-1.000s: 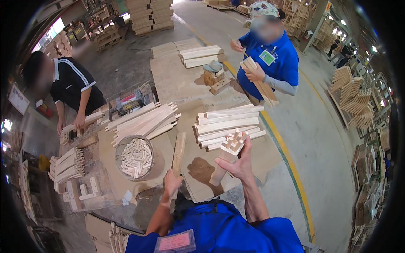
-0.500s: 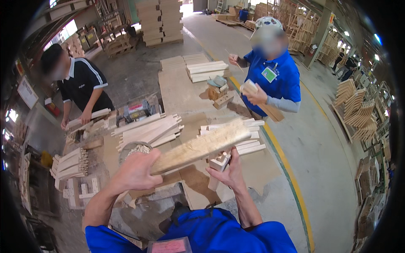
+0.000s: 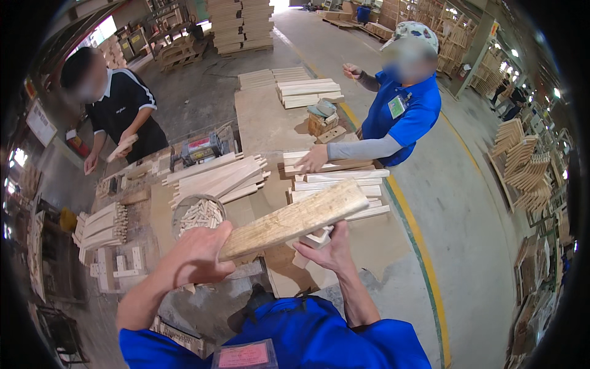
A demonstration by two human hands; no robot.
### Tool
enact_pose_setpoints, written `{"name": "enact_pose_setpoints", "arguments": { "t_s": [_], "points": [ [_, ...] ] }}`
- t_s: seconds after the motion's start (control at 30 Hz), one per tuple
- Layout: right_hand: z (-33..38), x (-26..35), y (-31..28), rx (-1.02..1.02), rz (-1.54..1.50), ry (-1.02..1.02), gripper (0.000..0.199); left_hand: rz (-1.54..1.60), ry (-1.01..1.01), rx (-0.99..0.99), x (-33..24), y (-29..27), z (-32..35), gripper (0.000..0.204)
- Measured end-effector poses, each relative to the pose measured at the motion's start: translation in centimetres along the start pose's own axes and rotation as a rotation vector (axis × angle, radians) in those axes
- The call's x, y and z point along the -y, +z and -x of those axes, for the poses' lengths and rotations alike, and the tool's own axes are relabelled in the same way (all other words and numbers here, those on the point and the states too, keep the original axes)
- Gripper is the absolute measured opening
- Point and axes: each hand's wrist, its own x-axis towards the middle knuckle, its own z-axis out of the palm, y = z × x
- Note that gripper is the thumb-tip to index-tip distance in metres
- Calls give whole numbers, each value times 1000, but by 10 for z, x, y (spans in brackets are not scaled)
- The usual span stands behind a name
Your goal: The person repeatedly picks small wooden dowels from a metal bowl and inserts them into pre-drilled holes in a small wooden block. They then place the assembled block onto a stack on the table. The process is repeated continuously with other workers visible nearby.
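Note:
My left hand (image 3: pixel 200 253) is closed around the near end of a thick wooden board (image 3: pixel 295 220), which slants up to the right above the table. My right hand (image 3: pixel 330 252) grips a pale wooden piece (image 3: pixel 318 237) under the board's far half; most of that piece is hidden. Whether the two pieces touch, I cannot tell. Left of the board stands a round tub (image 3: pixel 175 218) of small wooden dowels. Behind it lie pale wooden strips (image 3: pixel 224 181) with narrow ends. More pale rails (image 3: pixel 344 176) lie beyond the board.
Across the table, a co-worker in blue (image 3: pixel 405 117) rests a hand on the rails. Another person in black (image 3: pixel 126 111) stands at the left with a wooden piece. Wooden blocks (image 3: pixel 324 125) and a machine (image 3: pixel 200 149) sit on the table (image 3: pixel 258 132). Slats (image 3: pixel 104 224) are stacked at left.
The co-worker in blue has put a hand down on the rails and no longer holds up wooden pieces. The person in black has lifted a piece. My hands keep their grips.

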Motion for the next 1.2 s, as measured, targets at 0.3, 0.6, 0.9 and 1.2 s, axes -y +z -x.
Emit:
{"name": "enact_pose_setpoints", "arguments": {
  "t_s": [0.3,0.6,0.9,1.2],
  "points": [
    [5,2,-6,-78,-35,137,109,-62,-18,87,28,22,-15,53],
    [89,-100,-146,-1267,-1130,610,56,405,-508,-145,126,290,-11,47],
    [113,-130,-24,-940,-1435,946,45,723,79,-388,1,245,-66,117],
    [87,-104,65,-101,-1688,945,65,938,431,-671,-24,221,-89,80]
  ]
}}
